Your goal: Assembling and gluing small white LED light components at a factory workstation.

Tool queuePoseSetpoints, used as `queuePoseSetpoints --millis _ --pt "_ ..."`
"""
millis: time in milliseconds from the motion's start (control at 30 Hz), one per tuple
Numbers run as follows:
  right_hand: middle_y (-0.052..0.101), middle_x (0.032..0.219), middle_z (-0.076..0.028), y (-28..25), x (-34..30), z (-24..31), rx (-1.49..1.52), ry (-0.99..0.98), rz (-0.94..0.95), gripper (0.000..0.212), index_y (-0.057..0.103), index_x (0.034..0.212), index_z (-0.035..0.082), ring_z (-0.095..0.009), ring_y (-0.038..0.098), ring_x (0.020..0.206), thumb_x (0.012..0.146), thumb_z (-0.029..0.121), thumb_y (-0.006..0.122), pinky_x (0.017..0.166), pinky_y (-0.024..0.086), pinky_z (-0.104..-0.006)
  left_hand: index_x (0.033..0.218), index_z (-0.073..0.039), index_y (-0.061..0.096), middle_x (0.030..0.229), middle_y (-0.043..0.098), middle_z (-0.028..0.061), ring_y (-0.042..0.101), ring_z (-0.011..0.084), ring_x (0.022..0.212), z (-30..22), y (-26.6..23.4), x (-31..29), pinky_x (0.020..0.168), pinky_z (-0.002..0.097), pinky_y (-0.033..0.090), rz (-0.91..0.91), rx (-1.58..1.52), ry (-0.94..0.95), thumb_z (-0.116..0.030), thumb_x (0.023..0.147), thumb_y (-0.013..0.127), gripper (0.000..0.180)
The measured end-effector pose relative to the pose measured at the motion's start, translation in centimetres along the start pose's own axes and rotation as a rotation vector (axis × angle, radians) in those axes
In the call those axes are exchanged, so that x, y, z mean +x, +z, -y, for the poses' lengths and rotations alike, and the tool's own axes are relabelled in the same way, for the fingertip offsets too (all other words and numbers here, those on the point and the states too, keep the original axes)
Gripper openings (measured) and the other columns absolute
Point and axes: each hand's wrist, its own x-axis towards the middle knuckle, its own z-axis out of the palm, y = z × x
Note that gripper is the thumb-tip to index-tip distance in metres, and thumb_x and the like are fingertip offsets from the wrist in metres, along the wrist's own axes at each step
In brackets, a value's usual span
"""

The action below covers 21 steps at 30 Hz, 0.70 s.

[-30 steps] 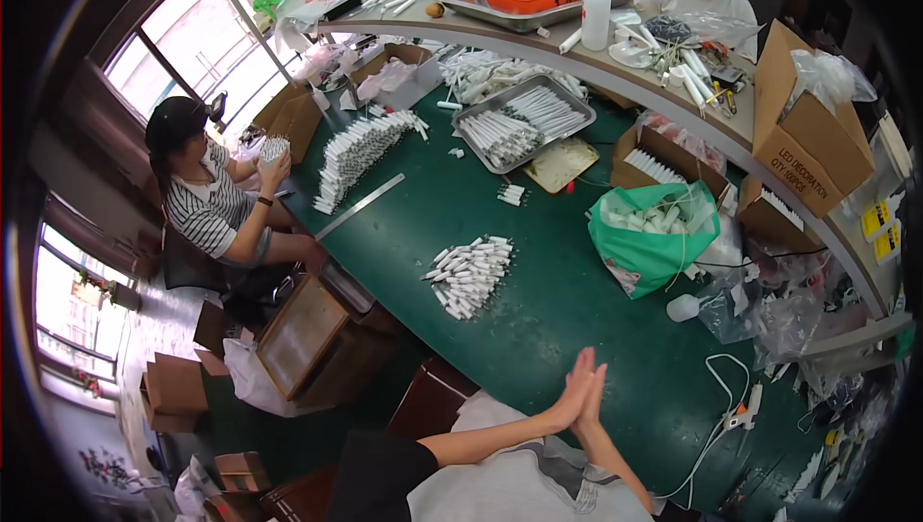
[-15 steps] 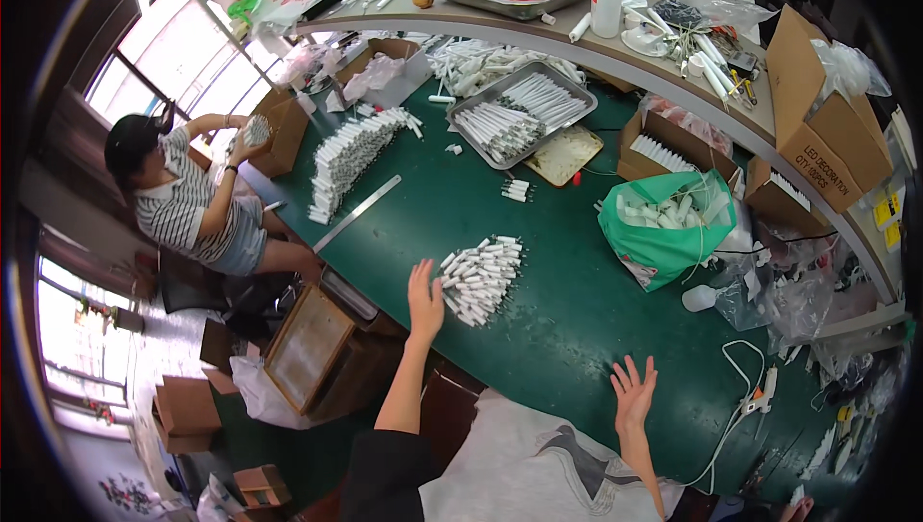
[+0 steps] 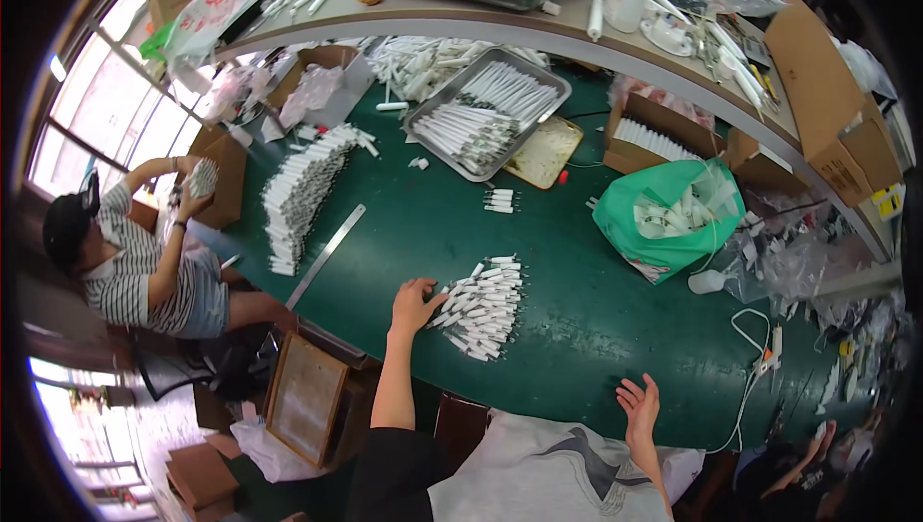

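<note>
Tubes, small and white with dark caps, lie in a loose pile (image 3: 484, 306) near the middle of the green desk (image 3: 577, 330), most of them side by side and pointing the same way. They look light and stiff, probably smooth plastic, so singly they would roll or slip; a handful is best taken across the bodies, fingers over the row and thumb under, rather than by the caps. The person's left hand (image 3: 415, 303) rests at the pile's left edge, fingers spread and touching the nearest tubes, closed on nothing. The right hand (image 3: 641, 410) lies well apart at the near desk edge, open and empty, above a grey cloth (image 3: 538, 474). Farther out sit a long stacked row of similar tubes (image 3: 303, 197), a metal ruler (image 3: 325, 256), a metal tray (image 3: 488, 111) of tubes and a green bag (image 3: 670, 214). A seated person in a striped shirt (image 3: 125, 277) works at the left.
</note>
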Motion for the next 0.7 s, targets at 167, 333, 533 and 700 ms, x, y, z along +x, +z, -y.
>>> queuePoseSetpoints --millis 167,333,533,700 --pt "0.060 0.094 -0.017 0.6 -0.6 -1.0 0.028 0.015 -0.043 0.041 0.036 0.121 0.004 -0.021 0.061 0.076 0.094 0.035 0.031 0.066 0.049 -0.0281 0.085 -0.002 0.062 0.076 0.064 0.0110 0.062 0.0238 0.070 0.8 0.6 0.8 0.063 0.0333 0.048 0.155 -0.046 -0.076 -0.026 0.067 0.072 0.032" --pt "0.061 0.092 -0.016 1.4 -0.7 -1.3 0.007 0.033 0.006 0.041 0.038 0.120 0.004 -0.021 0.061 0.075 0.094 0.035 0.033 0.065 0.049 -0.0279 0.084 -0.002 0.062 0.074 0.064 0.0102 0.062 0.0242 0.069 0.4 -0.1 0.9 0.063 0.0338 0.048 0.220 -0.035 -0.115 -0.023 0.067 0.071 0.029" --pt "0.061 0.091 -0.014 0.6 -1.4 -1.5 -0.049 0.039 0.042 0.039 0.039 0.119 0.004 -0.020 0.060 0.075 0.094 0.034 0.031 0.066 0.048 -0.0288 0.081 -0.002 0.059 0.073 0.063 0.0105 0.062 0.0244 0.068 -0.3 -0.9 1.3 0.063 0.0334 0.048 0.072 -0.055 -0.132 -0.018 0.069 0.068 0.022" --pt "0.061 0.090 -0.013 -0.3 -1.4 -1.8 -0.053 0.065 0.015 0.039 0.040 0.118 0.005 -0.019 0.060 0.074 0.094 0.034 0.032 0.066 0.048 -0.0286 0.082 -0.002 0.057 0.074 0.063 0.0103 0.061 0.0242 0.067 -0.1 -0.8 1.4 0.062 0.0329 0.048 -0.029 -0.184 -0.101 -0.011 0.070 0.067 0.018"
